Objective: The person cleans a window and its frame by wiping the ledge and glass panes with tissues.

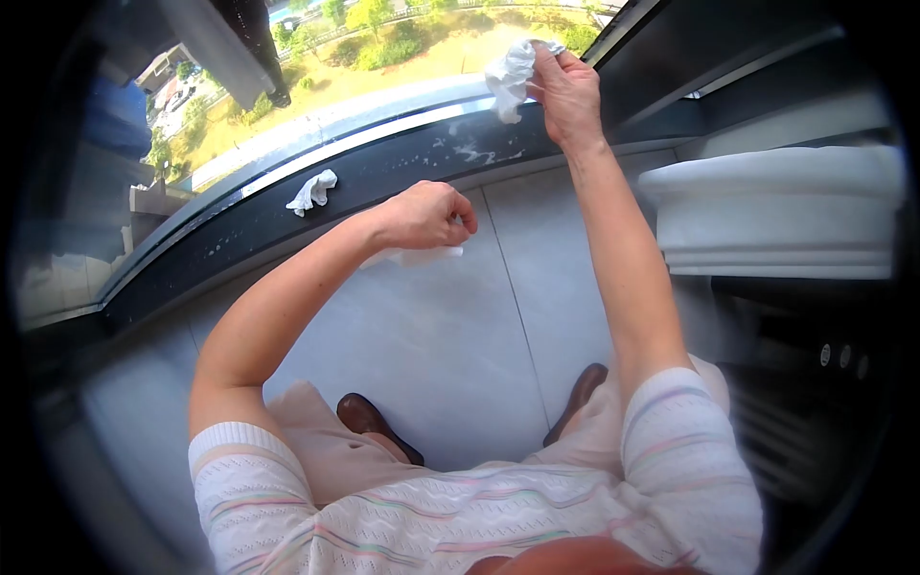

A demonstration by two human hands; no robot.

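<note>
My right hand (572,96) is raised at the window, its fingers pinching a crumpled white tissue (511,79). Lower and to the left, my left hand (428,214) is closed, fingers curled down, above the grey floor. A flat white tissue (414,257) shows from under it and seems held there; the grip itself is hidden by the hand. Another crumpled tissue (312,193) lies on the dark window frame (249,230), left of my left hand. Whitish smears mark the frame just below my right hand.
The window glass (383,67) curves across the top, with greenery outside. On the right stands a white padded object (776,211) above a dark unit with round marks (826,355). My brown shoes (374,422) stand on the tiled floor (450,335).
</note>
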